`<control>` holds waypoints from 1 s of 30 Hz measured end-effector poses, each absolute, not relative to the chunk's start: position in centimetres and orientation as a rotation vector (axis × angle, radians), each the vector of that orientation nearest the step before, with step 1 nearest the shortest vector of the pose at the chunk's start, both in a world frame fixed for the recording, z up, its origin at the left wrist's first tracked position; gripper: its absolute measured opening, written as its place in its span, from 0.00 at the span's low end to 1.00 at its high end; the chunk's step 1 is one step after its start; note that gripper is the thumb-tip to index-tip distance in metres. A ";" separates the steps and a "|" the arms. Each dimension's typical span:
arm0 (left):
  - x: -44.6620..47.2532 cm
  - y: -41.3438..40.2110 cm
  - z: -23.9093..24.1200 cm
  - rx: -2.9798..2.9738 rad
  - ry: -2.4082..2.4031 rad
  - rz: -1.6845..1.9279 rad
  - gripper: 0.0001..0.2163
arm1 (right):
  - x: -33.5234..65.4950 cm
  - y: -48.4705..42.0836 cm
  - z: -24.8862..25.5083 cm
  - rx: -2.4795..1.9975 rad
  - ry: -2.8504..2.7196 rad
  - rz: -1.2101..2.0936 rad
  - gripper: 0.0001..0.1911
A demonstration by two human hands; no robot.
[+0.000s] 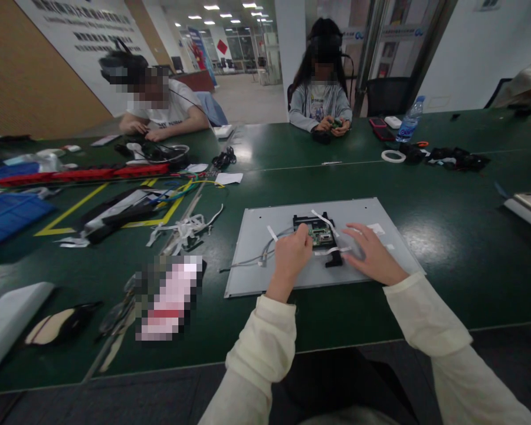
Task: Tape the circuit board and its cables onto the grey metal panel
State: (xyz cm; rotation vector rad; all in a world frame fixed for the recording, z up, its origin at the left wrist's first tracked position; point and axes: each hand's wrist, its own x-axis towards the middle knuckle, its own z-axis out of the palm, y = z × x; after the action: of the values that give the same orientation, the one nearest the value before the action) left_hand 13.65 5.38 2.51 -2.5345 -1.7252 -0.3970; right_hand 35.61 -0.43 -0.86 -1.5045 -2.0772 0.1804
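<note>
A pale grey flat panel (pixel 265 224) lies on the green table in front of me. On it sits a black bracket (pixel 335 260) with a green circuit board (pixel 322 237) inside. White tape strips (pixel 325 219) cross the bracket, and grey cables (pixel 265 255) run off to the left. My left hand (pixel 293 254) is closed at the left side of the circuit board; whatever its fingers grip is hidden. To the right of the bracket my right hand (pixel 374 254) is held with fingers apart, its thumb near the end of a lower tape strip (pixel 331 252).
A phone (pixel 172 301) and a tangle of white strips (pixel 186 230) lie to the left, with a blue tray (pixel 13 215) beyond. A tape roll (pixel 393 156) and a water bottle (pixel 410 121) stand at the back right. Two people (pixel 166 109) sit across the table.
</note>
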 end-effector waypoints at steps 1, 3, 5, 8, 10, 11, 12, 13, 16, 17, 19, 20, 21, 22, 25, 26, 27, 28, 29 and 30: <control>13.6 5.4 2.5 -2.525 -1.731 -0.408 0.08 | 35.3 -1.0 -0.6 -1.457 -2.199 0.207 0.32; 13.6 5.4 2.4 -2.524 -1.723 -0.419 0.08 | 34.6 -1.9 -0.2 -1.397 -2.388 0.263 0.38; 13.7 5.4 2.3 -2.529 -1.706 -0.435 0.09 | 34.1 -2.4 -0.1 -1.387 -2.481 0.309 0.40; 13.7 5.3 2.1 -2.533 -1.686 -0.467 0.09 | 33.8 -2.6 -0.4 -1.435 -2.490 0.326 0.40; 13.6 5.2 2.1 -2.522 -1.680 -0.493 0.08 | 33.8 -2.5 -0.6 -1.462 -2.462 0.319 0.41; 13.6 5.2 2.1 -2.516 -1.675 -0.508 0.08 | 33.8 -2.5 -0.8 -1.472 -2.444 0.314 0.41; 13.5 5.2 2.0 -2.509 -1.672 -0.522 0.08 | 33.8 -2.5 -0.9 -1.482 -2.427 0.309 0.41; 13.4 5.2 2.0 -2.502 -1.670 -0.534 0.09 | 33.9 -2.6 -1.0 -1.493 -2.411 0.306 0.42; 13.2 5.2 2.0 -2.478 -1.690 -0.541 0.09 | 34.3 -2.8 -1.4 -1.545 -2.362 0.300 0.43; 13.2 5.2 1.9 -2.472 -1.697 -0.540 0.09 | 34.6 -2.9 -1.5 -1.564 -2.348 0.294 0.43; 13.2 5.2 1.9 -2.478 -1.701 -0.534 0.10 | 35.3 -2.9 -1.9 -1.616 -2.308 0.264 0.43; 13.2 5.2 1.9 -2.486 -1.698 -0.530 0.10 | 35.8 -2.9 -2.2 -1.652 -2.279 0.242 0.43; 13.2 5.2 1.9 -2.497 -1.696 -0.524 0.10 | 36.3 -2.8 -2.5 -1.694 -2.244 0.216 0.43; 13.3 5.1 1.9 -2.507 -1.695 -0.517 0.10 | 36.8 -2.7 -2.9 -1.741 -2.204 0.187 0.43; 13.5 4.9 2.1 -2.525 -1.691 -0.493 0.10 | 38.2 -2.4 -4.0 -1.904 -2.054 0.086 0.44; 13.5 4.8 2.2 -2.535 -1.680 -0.489 0.10 | 38.6 -2.3 -4.3 -1.964 -1.994 0.057 0.44; 13.5 4.7 2.2 -2.550 -1.665 -0.489 0.09 | 39.0 -2.1 -4.6 -2.027 -1.927 0.034 0.44; 13.6 4.6 2.3 -2.568 -1.649 -0.493 0.09 | 39.4 -1.9 -4.8 -2.091 -1.858 0.020 0.44; 13.6 4.5 2.4 -2.587 -1.636 -0.500 0.09 | 39.7 -1.7 -5.1 -2.155 -1.786 0.011 0.45; 13.5 4.5 2.5 -2.612 -1.625 -0.511 0.09 | 40.0 -1.5 -5.2 -2.214 -1.715 0.005 0.45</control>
State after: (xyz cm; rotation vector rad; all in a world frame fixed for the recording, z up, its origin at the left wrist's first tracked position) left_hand 13.54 4.50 2.49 -2.6118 -1.6252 -0.5111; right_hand 39.98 -1.48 -5.23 -2.2135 -1.7153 0.0050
